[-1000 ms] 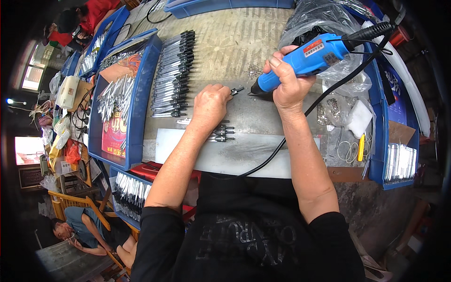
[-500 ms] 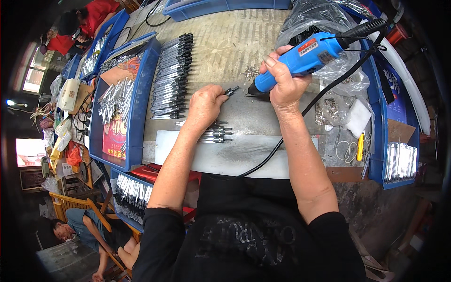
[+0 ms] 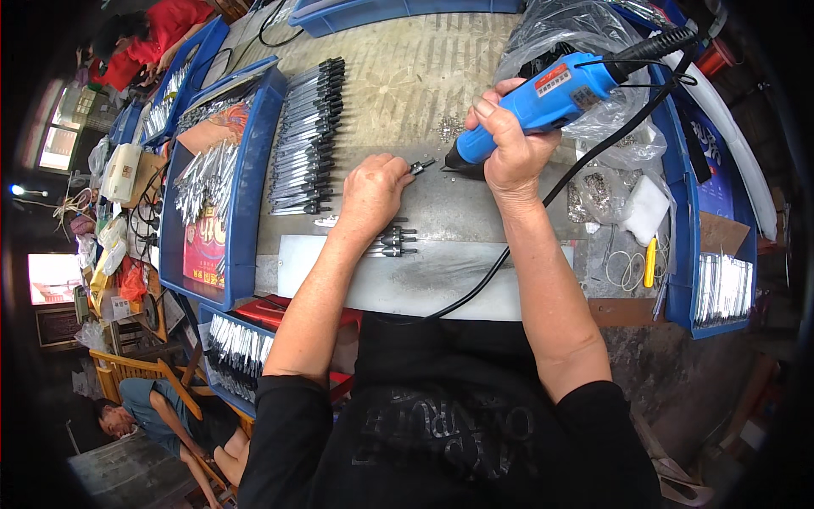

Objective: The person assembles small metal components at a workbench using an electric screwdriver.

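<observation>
My left hand [image 3: 373, 191] is closed around a slim silver rod; its black end [image 3: 421, 166] sticks out from my fingers toward the right. Most of that rod is hidden in the hand. My right hand [image 3: 515, 146] grips a blue electric screwdriver [image 3: 555, 95], tilted so its dark nose points down and left. The bit's tip is close to the rod's black end, with a small gap between them. Beneath my left wrist, several similar rods [image 3: 394, 242] lie by a white board [image 3: 475, 280]. A long row of black-ended rods [image 3: 305, 140] lies left of my left hand.
Tiny metal parts [image 3: 449, 129] lie beyond the screwdriver nose. Blue trays [image 3: 270, 182] stand at left and right. The black cable [image 3: 585, 170] loops beside my right forearm. At right are a plastic bag [image 3: 623, 136], a white block [image 3: 646, 206] and a yellow-handled tool [image 3: 650, 261].
Both hands keep nearly the same place and grip. The rod's black end has shifted very slightly right, toward the bit. In the background, the person in red and the seated person have moved a little.
</observation>
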Action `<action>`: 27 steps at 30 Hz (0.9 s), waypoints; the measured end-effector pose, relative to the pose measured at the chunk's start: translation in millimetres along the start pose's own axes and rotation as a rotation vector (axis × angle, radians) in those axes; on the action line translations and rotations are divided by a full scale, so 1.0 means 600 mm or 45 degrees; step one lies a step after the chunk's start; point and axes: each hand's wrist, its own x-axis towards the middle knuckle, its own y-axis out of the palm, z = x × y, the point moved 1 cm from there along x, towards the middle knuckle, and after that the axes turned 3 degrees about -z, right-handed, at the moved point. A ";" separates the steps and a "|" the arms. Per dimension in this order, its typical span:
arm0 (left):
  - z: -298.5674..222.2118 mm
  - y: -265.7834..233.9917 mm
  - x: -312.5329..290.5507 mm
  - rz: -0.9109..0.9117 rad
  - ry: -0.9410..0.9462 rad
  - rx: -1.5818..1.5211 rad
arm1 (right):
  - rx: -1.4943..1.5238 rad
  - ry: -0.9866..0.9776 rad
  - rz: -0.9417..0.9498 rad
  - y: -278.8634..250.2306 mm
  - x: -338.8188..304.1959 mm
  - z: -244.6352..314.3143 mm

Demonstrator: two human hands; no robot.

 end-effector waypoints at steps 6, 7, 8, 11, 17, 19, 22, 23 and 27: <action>-0.002 0.003 -0.001 0.018 -0.016 0.036 | 0.075 0.012 0.011 -0.003 0.002 -0.005; -0.003 0.003 -0.001 0.014 -0.014 0.054 | 0.080 0.014 0.006 -0.002 0.001 -0.004; -0.004 0.003 -0.001 0.012 -0.017 0.054 | 0.086 0.016 0.001 -0.001 0.000 -0.004; -0.005 0.003 -0.002 0.000 0.002 0.080 | 0.103 0.009 0.016 -0.001 -0.001 -0.006; 0.000 0.008 -0.004 -0.030 -0.020 0.027 | 0.087 0.030 0.005 0.006 -0.003 0.001; 0.001 0.007 -0.003 -0.013 -0.019 0.046 | 0.085 0.022 0.025 0.010 -0.006 0.001; 0.001 0.011 -0.001 -0.001 -0.026 0.049 | 0.085 0.016 0.063 0.018 -0.007 0.001; 0.002 0.011 -0.002 -0.012 -0.032 0.045 | 0.093 0.020 0.076 0.023 -0.007 -0.001; 0.003 0.013 -0.004 -0.024 -0.029 0.015 | 0.024 -0.004 0.134 0.043 -0.012 -0.006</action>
